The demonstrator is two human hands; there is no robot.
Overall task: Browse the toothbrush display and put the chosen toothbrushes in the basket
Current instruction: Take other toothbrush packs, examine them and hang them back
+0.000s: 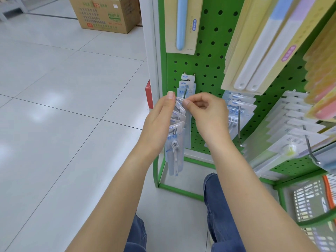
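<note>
A green pegboard display (209, 57) holds hanging toothbrush packs. On its lower left hook hang several pale blue blister packs (175, 142). My left hand (160, 120) lies flat against the left side of that row, fingers straight, steadying the packs. My right hand (205, 110) pinches the top edge of one pack near the hook with thumb and forefinger. A green mesh basket (312, 197) sits at the lower right, partly cut off by the frame edge, with an orange-edged item inside.
More packs hang on hooks at the centre (236, 110) and right (298, 122). Tall beige toothbrush cards (183, 24) hang above. A cardboard box (107, 13) stands on the tiled floor at the back left. My knees in blue jeans (218, 206) are below.
</note>
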